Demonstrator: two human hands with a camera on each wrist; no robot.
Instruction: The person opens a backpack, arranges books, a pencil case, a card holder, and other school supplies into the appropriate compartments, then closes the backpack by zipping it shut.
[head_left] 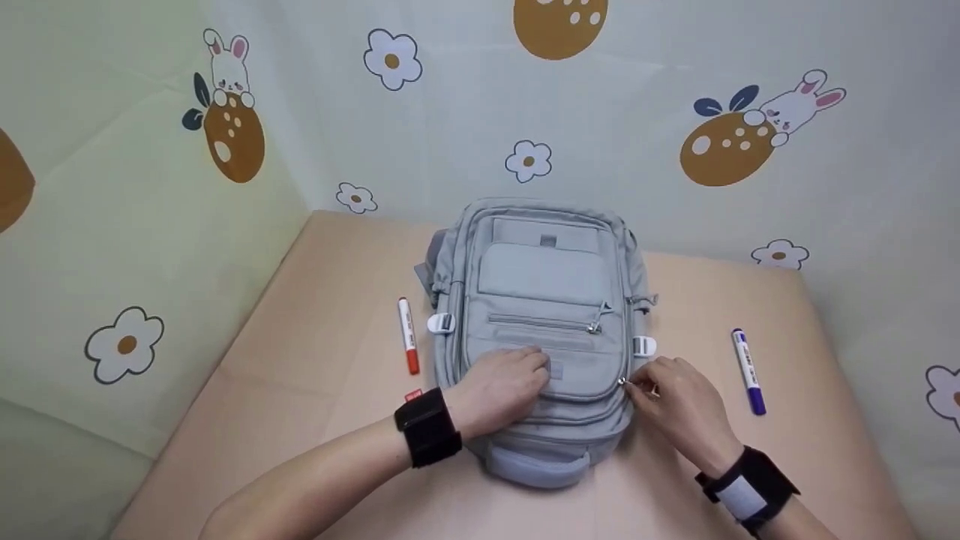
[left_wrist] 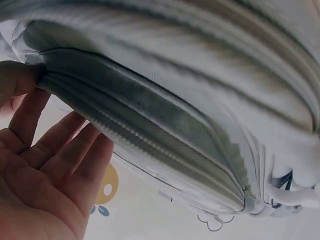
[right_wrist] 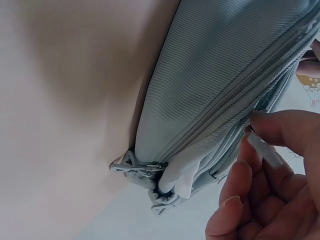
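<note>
Well, from where I stand, the right hand (head_left: 684, 396) pinches the zipper pull (right_wrist: 266, 150) at the near right edge of the backpack (head_left: 544, 274); the left hand (head_left: 504, 390) clamps its pocket rim (left_wrist: 150, 145). Holding that taut should smooth the zipping.

Under the purple-capped marker (head_left: 748, 372) I see a peach surface (head_left: 322, 315), well to that marker's left a red-capped marker (head_left: 408, 335), and behind it a pale backdrop (head_left: 637, 135) printed with white flowers (head_left: 517, 157) and rabbits (head_left: 796, 112) on orange fruits (head_left: 724, 156).
</note>
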